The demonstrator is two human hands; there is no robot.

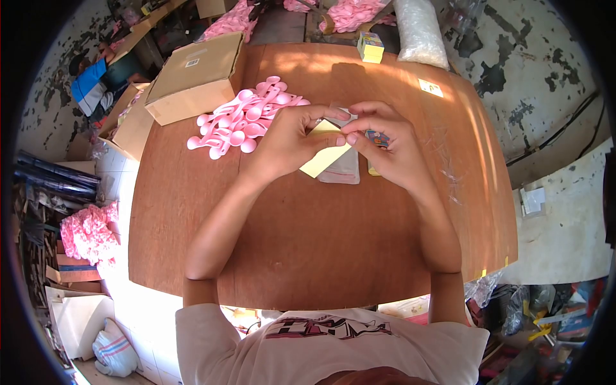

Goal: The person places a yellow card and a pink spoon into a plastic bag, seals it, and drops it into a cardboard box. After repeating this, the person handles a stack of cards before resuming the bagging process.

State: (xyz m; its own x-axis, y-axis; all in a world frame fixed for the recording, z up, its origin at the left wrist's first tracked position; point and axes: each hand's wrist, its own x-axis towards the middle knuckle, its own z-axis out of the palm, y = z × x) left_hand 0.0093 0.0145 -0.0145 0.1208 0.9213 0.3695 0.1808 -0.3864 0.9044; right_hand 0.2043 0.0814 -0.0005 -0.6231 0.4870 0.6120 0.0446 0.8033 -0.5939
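My left hand (296, 138) pinches a yellow card (325, 157) between thumb and fingers above the middle of the brown table. Close beside it, my right hand (383, 138) has its thumb and fingertips pressed together at the card's upper right corner; what lies between them is too small to make out. Under the card and hands are clear plastic bags (343, 170). A colourful printed item (377, 137) shows partly behind my right hand. Pink plastic spoons (240, 122) lie in a heap just left of my left hand.
A closed cardboard box (196, 77) stands at the table's back left, with an open carton (131, 125) beyond its edge. At the back are a stack of cards (371, 48), a white bag (420, 32) and a single card (430, 88). A person (93, 80) is at the far left.
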